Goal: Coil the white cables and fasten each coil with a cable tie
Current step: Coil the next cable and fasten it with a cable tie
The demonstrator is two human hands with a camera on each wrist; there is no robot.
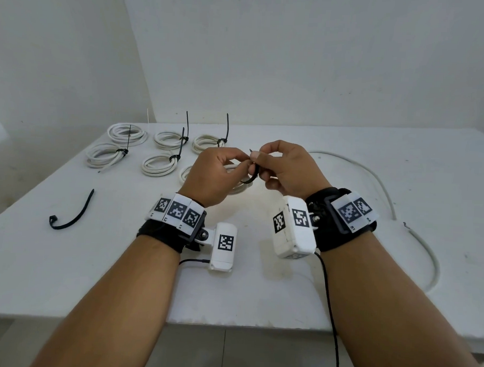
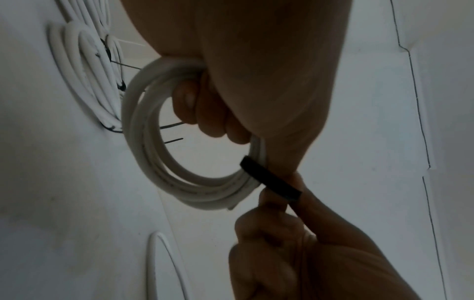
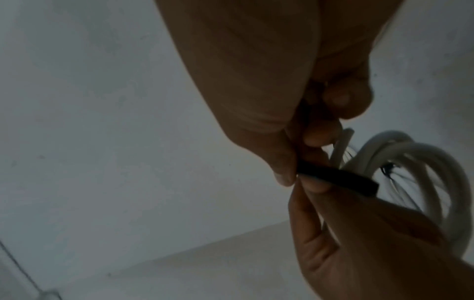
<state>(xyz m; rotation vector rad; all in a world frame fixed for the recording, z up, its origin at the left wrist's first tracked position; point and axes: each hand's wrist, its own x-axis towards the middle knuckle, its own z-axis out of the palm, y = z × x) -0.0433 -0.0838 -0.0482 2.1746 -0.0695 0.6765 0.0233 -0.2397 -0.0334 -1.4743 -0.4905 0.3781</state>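
My left hand (image 1: 222, 168) holds a coiled white cable (image 2: 151, 146) above the table, its fingers curled through the loop. A black cable tie (image 1: 252, 176) wraps round the coil's strands. Its band shows clearly in the left wrist view (image 2: 270, 180) and the right wrist view (image 3: 338, 178). My right hand (image 1: 280, 168) pinches the tie between thumb and forefinger, right against the left thumb. The tie's thin tip (image 1: 250, 150) pokes up between the two hands. In the head view most of the coil (image 1: 236, 187) is hidden under my left hand.
Several tied white coils (image 1: 158, 165) with upright black tie tails lie at the back left of the white table (image 1: 93, 260). A spare black cable tie (image 1: 71, 214) lies at the left. A loose white cable (image 1: 379, 186) snakes along the right side.
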